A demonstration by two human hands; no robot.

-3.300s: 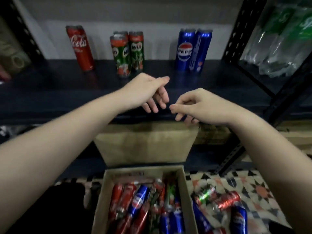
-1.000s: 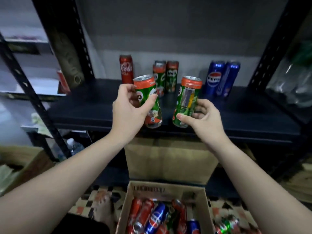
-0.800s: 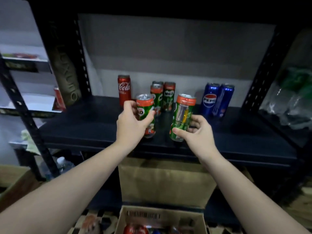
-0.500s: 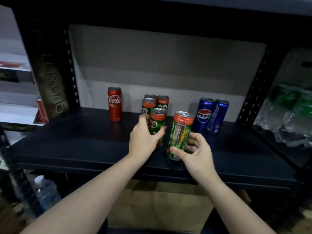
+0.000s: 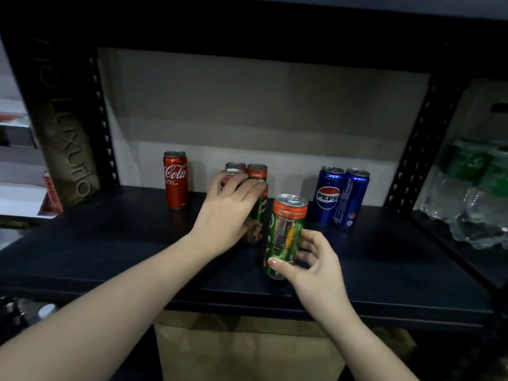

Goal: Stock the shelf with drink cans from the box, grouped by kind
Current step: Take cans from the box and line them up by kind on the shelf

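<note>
Head view, left hand [image 5: 225,215]: gripped a Milo can [image 5: 257,215] on the shelf [image 5: 110,243].
Right hand [image 5: 316,268]: held second Milo can [image 5: 286,235].

We count on the shelf [image 5: 110,251] one red cola can [image 5: 176,179], two blue cola cans [image 5: 341,196] side by side, and four green malt-drink cans [image 5: 286,235], two at the back and one in each of our two hands [image 5: 313,265].
</note>
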